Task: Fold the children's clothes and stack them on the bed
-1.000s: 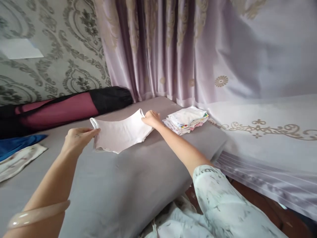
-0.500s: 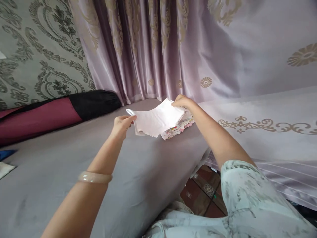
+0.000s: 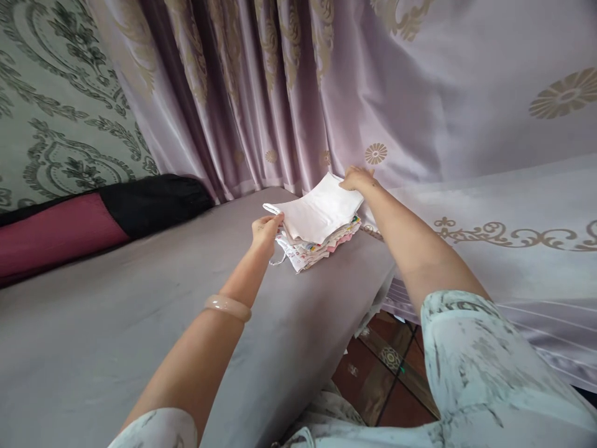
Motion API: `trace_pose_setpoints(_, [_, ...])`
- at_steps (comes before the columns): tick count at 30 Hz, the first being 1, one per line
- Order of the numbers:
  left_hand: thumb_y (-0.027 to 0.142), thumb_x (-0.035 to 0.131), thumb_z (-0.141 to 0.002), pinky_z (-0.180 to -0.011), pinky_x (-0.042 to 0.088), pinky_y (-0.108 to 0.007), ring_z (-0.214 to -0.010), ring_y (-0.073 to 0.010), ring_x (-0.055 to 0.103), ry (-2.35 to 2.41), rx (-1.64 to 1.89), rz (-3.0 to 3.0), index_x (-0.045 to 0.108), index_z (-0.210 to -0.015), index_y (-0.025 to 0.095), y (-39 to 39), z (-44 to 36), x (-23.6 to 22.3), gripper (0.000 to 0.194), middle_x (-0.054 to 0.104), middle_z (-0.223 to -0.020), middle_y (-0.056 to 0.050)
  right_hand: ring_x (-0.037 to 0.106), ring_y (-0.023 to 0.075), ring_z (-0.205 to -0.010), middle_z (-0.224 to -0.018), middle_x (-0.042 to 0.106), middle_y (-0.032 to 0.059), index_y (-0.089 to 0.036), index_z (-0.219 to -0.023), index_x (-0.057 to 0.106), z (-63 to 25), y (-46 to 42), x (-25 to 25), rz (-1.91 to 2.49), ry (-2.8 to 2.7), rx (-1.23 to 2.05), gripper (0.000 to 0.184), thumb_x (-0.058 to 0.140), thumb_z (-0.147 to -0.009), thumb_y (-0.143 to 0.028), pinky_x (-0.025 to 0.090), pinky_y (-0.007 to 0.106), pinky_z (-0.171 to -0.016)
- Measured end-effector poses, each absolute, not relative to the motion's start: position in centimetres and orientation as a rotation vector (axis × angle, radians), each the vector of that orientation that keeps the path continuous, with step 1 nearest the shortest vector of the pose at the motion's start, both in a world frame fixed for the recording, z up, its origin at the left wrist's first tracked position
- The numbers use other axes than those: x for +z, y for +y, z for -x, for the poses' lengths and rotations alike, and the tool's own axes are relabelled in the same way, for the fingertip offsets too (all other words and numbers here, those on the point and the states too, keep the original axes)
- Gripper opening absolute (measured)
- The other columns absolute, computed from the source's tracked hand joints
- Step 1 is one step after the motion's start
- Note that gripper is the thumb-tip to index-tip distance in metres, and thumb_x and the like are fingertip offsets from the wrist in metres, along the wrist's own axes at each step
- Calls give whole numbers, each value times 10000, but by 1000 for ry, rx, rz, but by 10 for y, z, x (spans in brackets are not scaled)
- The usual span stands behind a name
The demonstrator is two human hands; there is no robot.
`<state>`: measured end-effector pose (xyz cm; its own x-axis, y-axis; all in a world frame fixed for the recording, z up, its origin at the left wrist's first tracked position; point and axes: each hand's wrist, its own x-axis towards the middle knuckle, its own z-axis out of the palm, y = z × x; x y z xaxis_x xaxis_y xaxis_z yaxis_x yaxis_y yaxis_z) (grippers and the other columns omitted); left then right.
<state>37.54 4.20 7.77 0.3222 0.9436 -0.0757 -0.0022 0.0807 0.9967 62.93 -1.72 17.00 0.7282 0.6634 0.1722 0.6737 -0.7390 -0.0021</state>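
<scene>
A small pale garment (image 3: 321,208), shaped like underpants or shorts, lies spread over the top of a stack of folded, patterned clothes (image 3: 308,256). My left hand (image 3: 267,229) pinches its left corner between thumb and fingers. On the far right corner, my right hand (image 3: 360,179) has its fingers closed on the fabric; some fingertips are hidden. The stack's white, pink and printed edges show below the garment, and a thin white strap or cord hangs out at its left side.
A grey-covered bed (image 3: 186,298) carries the stack near its far right corner. Purple curtains (image 3: 354,112) hang behind it. A long maroon and black bundle (image 3: 116,218) lies along the wall on the left. Tiled floor (image 3: 382,367) shows below the bed's right edge.
Both hands have moved right with the pale garment, and it now lies over the stack, which it only partly covered before. The view has shifted slightly.
</scene>
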Motion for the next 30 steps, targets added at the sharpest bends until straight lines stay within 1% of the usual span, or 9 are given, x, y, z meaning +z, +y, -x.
trace_pose_setpoints(4, [276,683,-683,-556,381,-236,-522,-88,461,993,902,-1234,576,-552,158,41,-390,67,207,581,-593,-7,520,331,-1215,-1189,632,186,-74,-1150,644,-641,-15,164,2848,-1105,-300,336,673,-833,-181,318,508,-1042])
trace_pose_setpoints(8, [290,693,-683,-574,400,-243,-550,-101,493,1016,868,-1229,593,-573,155,40,-397,54,201,592,-601,-14,520,346,-1214,-1197,626,201,-74,-1142,646,-655,-16,154,2849,-1092,-283,332,676,-847,-224,301,526,-1049])
trace_pose_setpoints(13, [362,713,-673,-577,404,-245,-593,-119,543,1059,878,-1258,623,-616,154,45,-400,37,234,602,-607,-13,507,322,-1213,-1226,615,199,-92,-1171,646,-668,-24,129,2824,-1126,-336,322,610,-894,-255,298,483,-1034])
trace_pose_setpoints(16, [394,743,-643,-564,399,-241,-575,-115,537,1084,863,-1245,628,-618,151,48,-400,27,270,584,-579,-4,512,319,-1204,-1227,625,189,-103,-1179,643,-671,-30,110,2798,-1156,-377,325,564,-917,-279,299,465,-1026])
trace_pose_setpoints(20, [458,787,-584,-533,382,-245,-538,-117,518,1098,837,-1216,612,-587,151,47,-402,14,353,547,-526,4,528,310,-1188,-1205,639,196,-100,-1151,659,-672,-36,88,2810,-1158,-341,312,521,-934,-276,301,441,-1021])
trace_pose_setpoints(24, [504,785,-574,-492,350,-240,-498,-111,476,1055,838,-1199,584,-556,161,44,-404,3,398,508,-489,12,539,313,-1174,-1206,637,208,-101,-1142,668,-674,-40,74,2820,-1154,-292,325,493,-938,-284,317,429,-1001])
trace_pose_setpoints(26, [513,771,-595,-488,345,-240,-494,-111,469,1034,834,-1211,574,-551,166,44,-405,-2,401,501,-491,13,532,315,-1177,-1198,641,202,-108,-1129,674,-675,-43,69,2818,-1150,-292,328,481,-940,-295,319,423,-995])
trace_pose_setpoints(28, [500,732,-657,-511,368,-246,-523,-125,498,1040,820,-1252,584,-577,165,46,-404,-7,374,528,-526,0,527,317,-1176,-1187,644,199,-109,-1124,673,-674,-45,66,2813,-1149,-309,325,473,-939,-287,318,422,-993])
trace_pose_setpoints(30, [457,652,-754,-588,424,-261,-627,-163,574,1111,837,-1370,623,-682,161,48,-402,-10,306,606,-635,-33,521,322,-1175,-1191,634,211,-99,-1129,666,-670,-48,64,2797,-1158,-364,320,456,-937,-245,310,430,-997])
